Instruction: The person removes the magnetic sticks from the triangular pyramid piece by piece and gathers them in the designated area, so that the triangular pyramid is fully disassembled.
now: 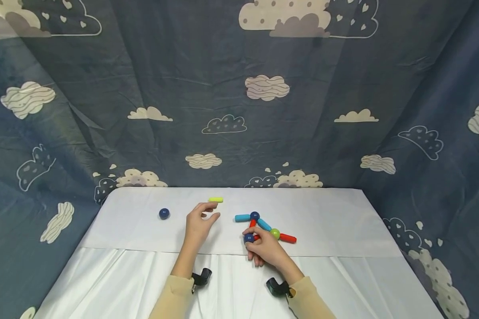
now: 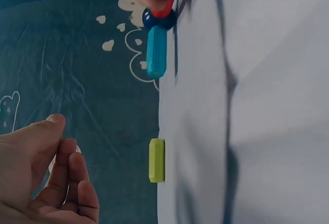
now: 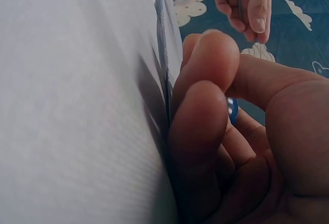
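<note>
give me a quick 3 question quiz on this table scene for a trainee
1. True or false: the left hand holds the yellow stick.
2. Which ball does the right hand pinch: A) the green ball, B) the dark blue ball at the near end of the chain, C) the loose blue ball on the left?
3. Fill in: the two light blue sticks meet at a dark ____ ball.

Key
1. False: it lies on the table, just beyond the fingertips.
2. B
3. blue
</note>
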{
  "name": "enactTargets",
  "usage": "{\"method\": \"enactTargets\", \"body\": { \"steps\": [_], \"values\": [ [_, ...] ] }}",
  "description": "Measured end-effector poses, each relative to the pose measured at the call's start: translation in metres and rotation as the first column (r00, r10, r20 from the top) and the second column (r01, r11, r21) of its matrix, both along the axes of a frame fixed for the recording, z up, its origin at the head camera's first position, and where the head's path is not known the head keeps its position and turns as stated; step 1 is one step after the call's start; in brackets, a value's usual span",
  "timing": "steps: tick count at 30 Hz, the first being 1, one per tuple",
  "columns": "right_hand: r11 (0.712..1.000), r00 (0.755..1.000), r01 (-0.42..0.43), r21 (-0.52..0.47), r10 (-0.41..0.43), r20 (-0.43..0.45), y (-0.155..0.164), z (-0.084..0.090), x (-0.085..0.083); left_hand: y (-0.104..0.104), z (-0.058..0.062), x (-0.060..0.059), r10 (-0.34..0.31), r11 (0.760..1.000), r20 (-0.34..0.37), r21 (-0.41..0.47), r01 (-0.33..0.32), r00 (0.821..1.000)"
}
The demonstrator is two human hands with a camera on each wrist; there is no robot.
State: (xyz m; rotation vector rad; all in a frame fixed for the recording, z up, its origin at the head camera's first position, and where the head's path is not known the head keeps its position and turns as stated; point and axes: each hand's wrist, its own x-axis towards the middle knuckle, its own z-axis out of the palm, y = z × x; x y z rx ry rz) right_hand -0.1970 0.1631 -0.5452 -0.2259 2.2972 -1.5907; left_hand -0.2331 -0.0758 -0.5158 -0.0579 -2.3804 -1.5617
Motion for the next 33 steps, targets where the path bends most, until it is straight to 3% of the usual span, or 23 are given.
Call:
{"method": "enactTargets", "body": {
  "steps": [6,13,20,24,33],
  "values": [
    [0.999,1.0,-0.024,0.04,0.023,0.007,0.001,0.001,0.0,0.008,-0.012,0.013,-0.019,1.0,0.017,-0.004,0.019,1.0],
    [0.993,0.995,-0.104,0.064,0.104,0.004,0.001,0.003,0.002,0.012,-0.026,0.013,-0.06,0.998,0.032,0.0,0.06,0.998],
    [0.975,0.979,-0.202,0.093,0.199,0.042,0.001,0.01,0.007,0.015,-0.042,0.017,-0.123,0.985,0.071,-0.11,0.13,0.99],
    [0.961,0.965,-0.259,0.098,0.253,0.069,0.004,0.014,0.009,0.019,-0.043,0.022,-0.162,0.972,0.087,-0.159,0.174,0.983],
    [0.941,0.938,-0.331,0.073,0.32,0.129,0.007,0.019,0.009,0.02,-0.044,0.02,-0.125,0.981,0.094,-0.134,0.137,0.988]
  ]
}}
